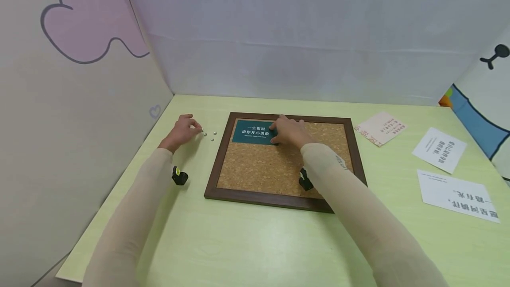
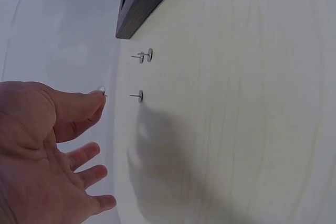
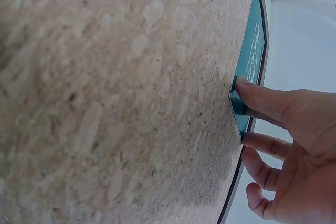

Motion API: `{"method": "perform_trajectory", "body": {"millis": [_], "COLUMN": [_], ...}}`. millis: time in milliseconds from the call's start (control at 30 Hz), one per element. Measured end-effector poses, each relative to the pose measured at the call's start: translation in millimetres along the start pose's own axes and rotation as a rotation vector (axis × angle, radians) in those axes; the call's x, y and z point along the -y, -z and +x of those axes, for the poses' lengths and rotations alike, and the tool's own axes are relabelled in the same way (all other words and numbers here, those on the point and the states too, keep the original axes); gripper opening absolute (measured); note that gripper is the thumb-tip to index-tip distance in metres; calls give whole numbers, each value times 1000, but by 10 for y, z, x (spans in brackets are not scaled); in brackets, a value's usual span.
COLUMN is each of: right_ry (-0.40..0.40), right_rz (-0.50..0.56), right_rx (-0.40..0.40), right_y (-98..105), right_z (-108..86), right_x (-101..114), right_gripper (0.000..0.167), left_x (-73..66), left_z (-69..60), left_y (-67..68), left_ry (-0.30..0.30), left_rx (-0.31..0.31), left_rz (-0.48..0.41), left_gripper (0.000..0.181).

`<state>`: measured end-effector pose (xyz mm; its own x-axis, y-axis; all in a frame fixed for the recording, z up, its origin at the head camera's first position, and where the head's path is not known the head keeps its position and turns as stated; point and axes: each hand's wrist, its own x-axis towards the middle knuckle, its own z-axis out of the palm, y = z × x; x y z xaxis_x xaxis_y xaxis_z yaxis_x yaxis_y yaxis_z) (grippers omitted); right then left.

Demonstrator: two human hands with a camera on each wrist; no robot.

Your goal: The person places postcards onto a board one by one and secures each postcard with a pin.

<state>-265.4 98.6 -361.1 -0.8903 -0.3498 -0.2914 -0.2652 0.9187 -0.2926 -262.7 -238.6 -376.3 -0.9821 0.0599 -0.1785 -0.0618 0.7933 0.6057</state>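
A thumbtack [image 2: 102, 89] is pinched between the thumb and index finger of my left hand [image 2: 50, 140], its other fingers spread. Close to that hand [image 1: 183, 133], several more tacks [image 1: 212, 139] lie on the table; in the left wrist view they stand with pins pointing sideways. A dark green card [image 1: 251, 132] with white lettering lies at the upper left of the cork board [image 1: 255, 167]. My right hand [image 1: 292, 132] is at the card's right end. In the right wrist view, the thumb and fingertips of this hand [image 3: 299, 145] touch the card [image 3: 252, 51], which looks slightly bent there.
The board has a dark brown wooden frame [image 1: 263, 198]. To its right on the pale table [image 1: 223, 242] lie a pinkish card [image 1: 381, 128] and two white cards [image 1: 440, 150] [image 1: 458, 196] with dark lettering. A white cloth wall [image 1: 303, 70] rises behind the table.
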Motion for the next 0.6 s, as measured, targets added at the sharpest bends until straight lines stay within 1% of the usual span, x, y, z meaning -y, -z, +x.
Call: {"method": "perform_trajectory", "body": {"millis": [167,300,600], "right_ry": [-2,-2,-5], "right_rz": [4,2,-11], "right_rx": [-2,-5,4], "right_y": [-6,-5,-3], "right_z": [7,5,12], "right_x": [-5,-6,-12], "right_gripper": [53,53,53], "left_x": [-45,-119,-281], "left_z": [40,81,165], "left_y": [-16,-54,-149], "left_ry": [-11,-18,-44], "left_rx": [10,12,42], "left_rz": [-72,-114,-157], "left_gripper": [27,27,29]}}
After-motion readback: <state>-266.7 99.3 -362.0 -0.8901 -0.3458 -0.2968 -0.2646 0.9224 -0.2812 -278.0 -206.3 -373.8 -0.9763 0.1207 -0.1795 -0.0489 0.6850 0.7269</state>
